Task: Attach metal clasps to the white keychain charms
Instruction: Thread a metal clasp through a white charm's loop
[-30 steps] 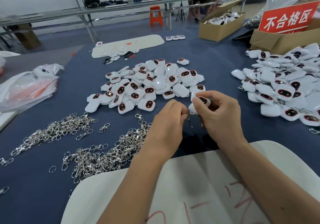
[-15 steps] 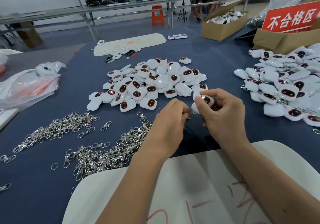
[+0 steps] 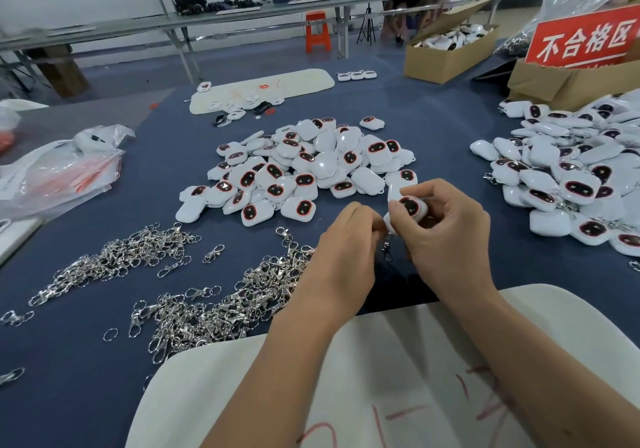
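Lying at nine o'clock on the blue-covered table point(image 3: 433, 129) is a crumpled plastic bag point(image 3: 59, 174). Below it, toward seven o'clock, loose metal clasps point(image 3: 114, 260) spread in one heap, with a second clasp heap point(image 3: 221, 309) just beside the left wrist. At twelve o'clock sits a pile of white charms point(image 3: 304, 167) with dark, red-rimmed faces. In the middle, the left hand point(image 3: 346, 250) has its grip curled, fingertips pinching a single clasp point(image 3: 387, 250) that hangs between both hands. The right hand point(image 3: 446, 229) closes its grip around one white charm point(image 3: 408, 207), face up, touching the clasp's top. A white board point(image 3: 554, 316) with red marks lies at six o'clock under the forearms. At three o'clock a second charm pile point(image 3: 568, 170) carries clasps. Behind it stand cardboard boxes point(image 3: 450, 52) and a red sign point(image 3: 585, 40); long metal benches point(image 3: 242, 14) and an orange stool point(image 3: 317, 32) cross the room's far side.
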